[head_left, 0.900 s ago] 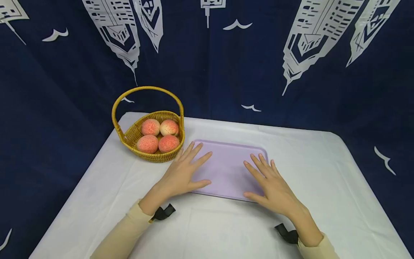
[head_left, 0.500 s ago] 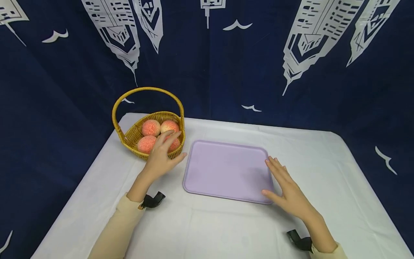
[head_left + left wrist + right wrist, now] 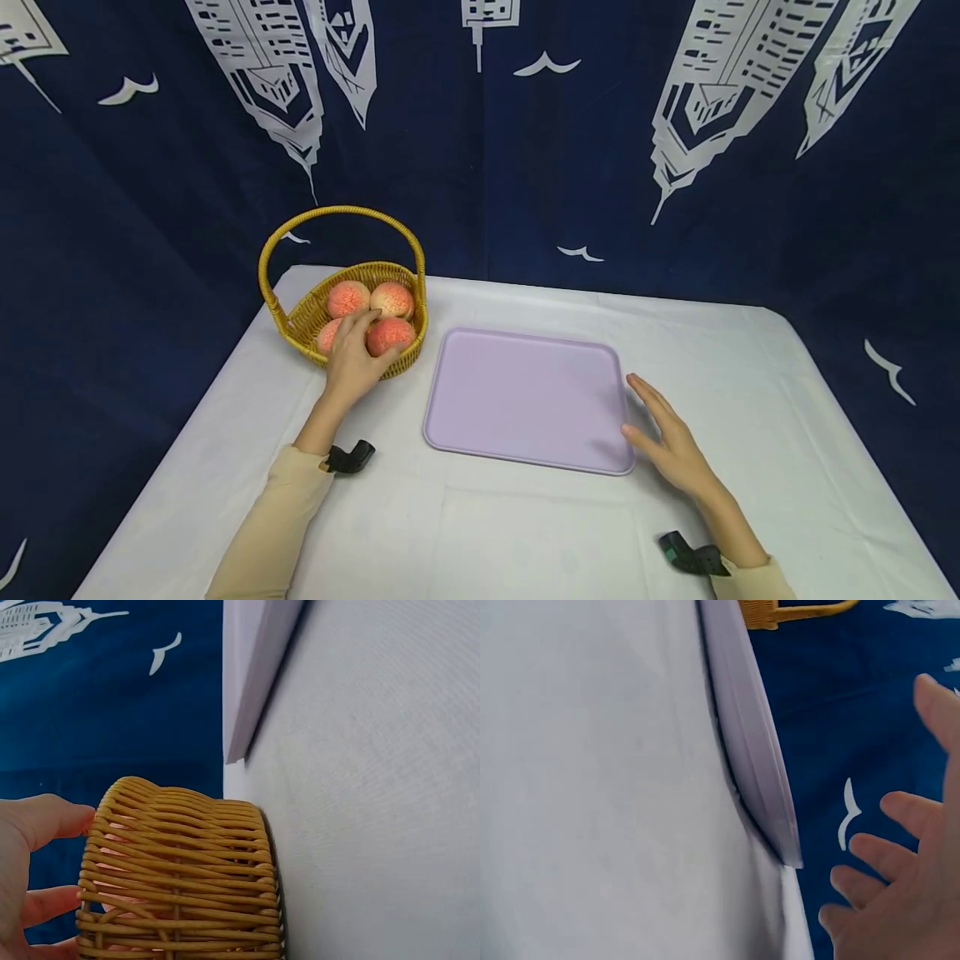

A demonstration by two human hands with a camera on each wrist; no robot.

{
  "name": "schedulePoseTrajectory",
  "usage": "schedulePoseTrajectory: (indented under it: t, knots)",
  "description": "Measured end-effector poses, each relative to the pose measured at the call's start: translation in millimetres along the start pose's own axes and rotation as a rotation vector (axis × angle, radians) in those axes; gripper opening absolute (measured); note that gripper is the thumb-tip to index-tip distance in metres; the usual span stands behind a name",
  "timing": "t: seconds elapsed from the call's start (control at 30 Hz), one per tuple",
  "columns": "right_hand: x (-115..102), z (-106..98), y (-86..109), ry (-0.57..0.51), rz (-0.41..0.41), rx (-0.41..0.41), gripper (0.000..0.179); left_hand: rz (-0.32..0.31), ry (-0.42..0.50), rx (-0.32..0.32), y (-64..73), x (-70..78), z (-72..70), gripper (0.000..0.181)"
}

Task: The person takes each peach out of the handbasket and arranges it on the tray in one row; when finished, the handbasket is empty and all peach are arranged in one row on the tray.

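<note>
In the head view, a golden wicker basket (image 3: 300, 321) with a tall handle holds several pink-and-cream peaches. My left hand (image 3: 352, 358) reaches over its front rim, covering part of the front-left peach (image 3: 327, 335). Its thumb and fingers are spread beside the front-right peach (image 3: 392, 335); contact cannot be told. The left wrist view has the basket's woven wall (image 3: 180, 877) hiding the fingertips of that hand (image 3: 37, 877). A lilac tray (image 3: 528, 400) lies right of the basket. Just off the tray's right edge, my right hand (image 3: 675, 446) hovers with loose, spread fingers, holding nothing.
Two more peaches, the back-left peach (image 3: 348, 298) and the back-right peach (image 3: 393, 300), sit behind in the basket. A white cloth (image 3: 525, 533) covers the table. Behind the table hangs a dark blue curtain (image 3: 555, 175) with white prints.
My left hand has gone from above the tray's left side to the basket and down among the peaches. My right hand has drawn back rightward off the tray.
</note>
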State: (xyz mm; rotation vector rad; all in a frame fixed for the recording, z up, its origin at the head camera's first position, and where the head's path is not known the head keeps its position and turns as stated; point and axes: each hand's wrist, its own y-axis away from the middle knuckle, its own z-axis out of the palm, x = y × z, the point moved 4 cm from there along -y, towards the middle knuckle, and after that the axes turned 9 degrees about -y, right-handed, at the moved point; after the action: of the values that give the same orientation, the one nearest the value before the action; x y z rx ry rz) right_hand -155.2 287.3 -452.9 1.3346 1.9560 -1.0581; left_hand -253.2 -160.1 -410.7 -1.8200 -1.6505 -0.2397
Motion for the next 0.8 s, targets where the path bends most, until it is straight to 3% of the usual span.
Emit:
schedulePoseTrajectory:
  t: [0.4,0.63,0.8]
  knots:
    - [25.7,8.6,3.0,-0.003,0.121,0.019,0.061,-0.079,-0.188,-0.041,-7.1,-3.7,9.7,0.063]
    - [27.2,8.8,2.8,0.028,0.127,0.005,0.06,-0.083,-0.184,-0.101,-8.2,-4.0,10.3,0.064]
    - [27.2,8.2,3.4,0.051,0.122,0.007,0.059,-0.079,-0.164,-0.107,-8.1,-3.0,10.7,0.064]
